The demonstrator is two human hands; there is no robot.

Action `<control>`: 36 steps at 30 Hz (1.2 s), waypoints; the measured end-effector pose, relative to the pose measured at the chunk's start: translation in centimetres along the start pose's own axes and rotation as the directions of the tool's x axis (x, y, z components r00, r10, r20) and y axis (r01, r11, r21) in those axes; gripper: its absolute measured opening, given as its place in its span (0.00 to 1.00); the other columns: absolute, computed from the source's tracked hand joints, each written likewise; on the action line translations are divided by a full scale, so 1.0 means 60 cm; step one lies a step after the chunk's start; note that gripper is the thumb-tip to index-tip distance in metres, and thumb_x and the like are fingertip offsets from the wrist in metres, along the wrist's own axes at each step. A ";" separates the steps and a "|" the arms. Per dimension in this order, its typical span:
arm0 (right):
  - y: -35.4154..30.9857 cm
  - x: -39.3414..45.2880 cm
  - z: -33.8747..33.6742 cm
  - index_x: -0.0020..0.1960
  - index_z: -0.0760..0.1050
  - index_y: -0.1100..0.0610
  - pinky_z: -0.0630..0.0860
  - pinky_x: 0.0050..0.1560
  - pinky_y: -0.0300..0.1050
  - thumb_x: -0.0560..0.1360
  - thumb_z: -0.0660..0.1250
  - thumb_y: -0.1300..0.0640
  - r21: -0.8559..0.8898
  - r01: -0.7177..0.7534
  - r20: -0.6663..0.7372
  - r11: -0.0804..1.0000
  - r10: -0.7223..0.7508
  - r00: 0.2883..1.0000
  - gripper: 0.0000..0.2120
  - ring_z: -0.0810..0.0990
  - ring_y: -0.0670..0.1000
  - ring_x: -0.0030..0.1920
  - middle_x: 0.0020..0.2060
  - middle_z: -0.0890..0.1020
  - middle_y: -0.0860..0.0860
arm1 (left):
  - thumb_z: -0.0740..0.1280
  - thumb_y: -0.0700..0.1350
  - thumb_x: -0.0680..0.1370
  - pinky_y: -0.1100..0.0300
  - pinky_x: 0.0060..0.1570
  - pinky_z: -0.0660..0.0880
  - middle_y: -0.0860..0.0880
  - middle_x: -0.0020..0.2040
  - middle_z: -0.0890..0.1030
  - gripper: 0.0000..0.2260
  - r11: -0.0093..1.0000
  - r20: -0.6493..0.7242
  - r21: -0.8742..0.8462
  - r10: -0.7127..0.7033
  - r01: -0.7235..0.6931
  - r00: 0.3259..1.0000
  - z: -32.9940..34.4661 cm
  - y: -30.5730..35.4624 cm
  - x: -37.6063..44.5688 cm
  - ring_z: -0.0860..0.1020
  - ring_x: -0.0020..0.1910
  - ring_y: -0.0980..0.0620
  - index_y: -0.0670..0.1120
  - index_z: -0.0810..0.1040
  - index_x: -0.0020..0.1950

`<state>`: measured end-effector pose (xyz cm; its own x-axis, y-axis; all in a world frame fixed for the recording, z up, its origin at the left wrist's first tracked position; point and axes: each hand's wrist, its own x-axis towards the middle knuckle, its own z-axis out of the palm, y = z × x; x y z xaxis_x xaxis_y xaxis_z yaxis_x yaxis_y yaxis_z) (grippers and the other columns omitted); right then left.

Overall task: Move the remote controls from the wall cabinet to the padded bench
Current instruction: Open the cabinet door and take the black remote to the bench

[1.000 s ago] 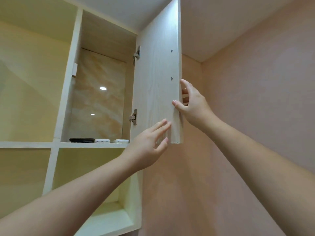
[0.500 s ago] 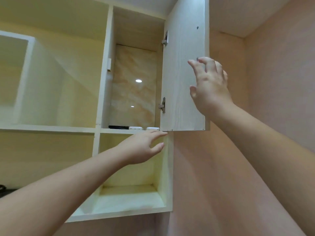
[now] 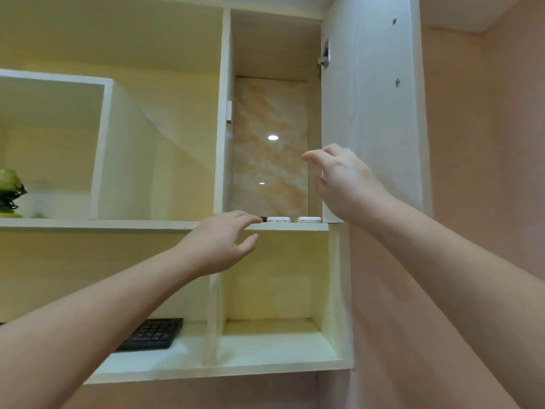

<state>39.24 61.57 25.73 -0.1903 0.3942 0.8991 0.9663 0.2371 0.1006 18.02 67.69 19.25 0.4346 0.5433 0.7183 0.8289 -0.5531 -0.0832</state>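
Both hands are open and empty. Left hand (image 3: 219,240) has fingertips at the shelf (image 3: 289,226) edge; two white remotes (image 3: 278,219) sit just right of them, below the right hand (image 3: 343,181).

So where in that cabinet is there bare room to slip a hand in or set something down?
The lower right cubby is bare wall to wall. Above the remotes, the tall compartment is open up to its top. Crowded: that compartment's shelf front, where two white remotes and a dark one sit in a row, with the left hand and right hand closing in. A keyboard takes part of the lower left shelf.
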 end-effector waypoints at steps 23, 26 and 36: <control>-0.019 0.077 0.179 0.68 0.71 0.51 0.70 0.63 0.44 0.80 0.55 0.57 0.057 -0.133 0.359 0.989 0.104 0.928 0.17 0.74 0.51 0.64 0.65 0.75 0.51 | 0.66 0.54 0.76 0.59 0.64 0.68 0.55 0.67 0.74 0.23 0.984 -0.029 0.011 0.178 -0.178 0.984 0.004 -0.099 0.097 0.71 0.65 0.55 0.54 0.68 0.71; -0.004 0.094 0.195 0.67 0.72 0.51 0.71 0.63 0.44 0.79 0.55 0.56 0.093 -0.169 0.362 0.981 0.125 0.924 0.18 0.75 0.51 0.63 0.65 0.76 0.50 | 0.64 0.55 0.77 0.59 0.62 0.69 0.54 0.66 0.74 0.22 0.989 -0.019 0.005 0.145 -0.145 0.989 0.009 -0.090 0.115 0.72 0.63 0.54 0.54 0.69 0.70; 0.043 0.153 0.240 0.68 0.71 0.49 0.76 0.53 0.46 0.78 0.51 0.63 0.049 -0.248 0.371 0.968 0.213 0.904 0.22 0.78 0.55 0.55 0.64 0.75 0.53 | 0.58 0.43 0.79 0.52 0.59 0.74 0.44 0.64 0.77 0.19 0.951 0.287 0.308 -0.112 0.019 0.951 0.035 -0.043 0.199 0.76 0.61 0.45 0.44 0.69 0.70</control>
<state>37.49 78.58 28.11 -0.0308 0.7360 0.6763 0.9736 0.1753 -0.1465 21.79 76.92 26.58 0.4220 0.7598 0.4947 0.9051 -0.3212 -0.2787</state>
